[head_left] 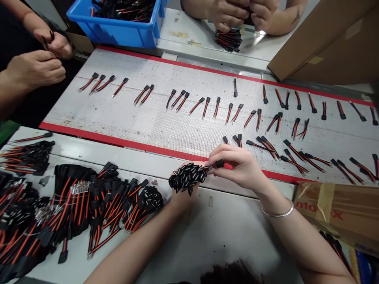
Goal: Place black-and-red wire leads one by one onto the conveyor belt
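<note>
My left hand [184,199] is wrapped round a thick bundle of short cables [188,177], their black sleeved ends facing up toward me. Close beside it, my right hand [237,167] pinches a single cable [219,163] with a black end between thumb and fingers. That cable's inner end meets the edge of the bundle; whether it is free of it I cannot tell. Both hands are over the near red edge of a mesh conveyor belt [142,122]. Red-and-black cables [266,146] with black ends lie on the belt just beyond my right hand.
Heaps of bundled red-and-black cables [112,201] cover the table at left. A blue bin [115,33] of cables stands at the back. Cardboard boxes [322,43] [349,213] flank the belt at right. Co-workers' hands [38,65] [233,14] handle cables at left and across the belt.
</note>
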### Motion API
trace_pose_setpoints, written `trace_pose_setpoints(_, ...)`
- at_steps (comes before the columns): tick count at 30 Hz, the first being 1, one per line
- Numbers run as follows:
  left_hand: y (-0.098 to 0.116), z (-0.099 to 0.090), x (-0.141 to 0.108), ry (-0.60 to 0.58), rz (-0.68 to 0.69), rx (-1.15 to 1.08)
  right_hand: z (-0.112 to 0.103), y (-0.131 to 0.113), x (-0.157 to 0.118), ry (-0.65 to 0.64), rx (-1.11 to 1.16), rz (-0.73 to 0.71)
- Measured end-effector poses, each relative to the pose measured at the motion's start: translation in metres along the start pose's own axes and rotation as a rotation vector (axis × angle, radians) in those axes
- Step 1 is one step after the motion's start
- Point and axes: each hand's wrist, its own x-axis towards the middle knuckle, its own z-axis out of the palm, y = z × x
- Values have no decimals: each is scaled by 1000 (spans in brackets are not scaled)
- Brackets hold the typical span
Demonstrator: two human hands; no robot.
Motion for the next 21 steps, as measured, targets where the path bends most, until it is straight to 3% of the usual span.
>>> trace_pose_setpoints(6,14,-4,5,14,100,107,4,0,0,43,68,63)
trace_pose_setpoints(13,32,-10,19,-8,32,113,13,3,-3,100,235,211)
trace_pose_setpoints(21,35,-11,22,-39,-115,-91,17,2,-3,110,380,274)
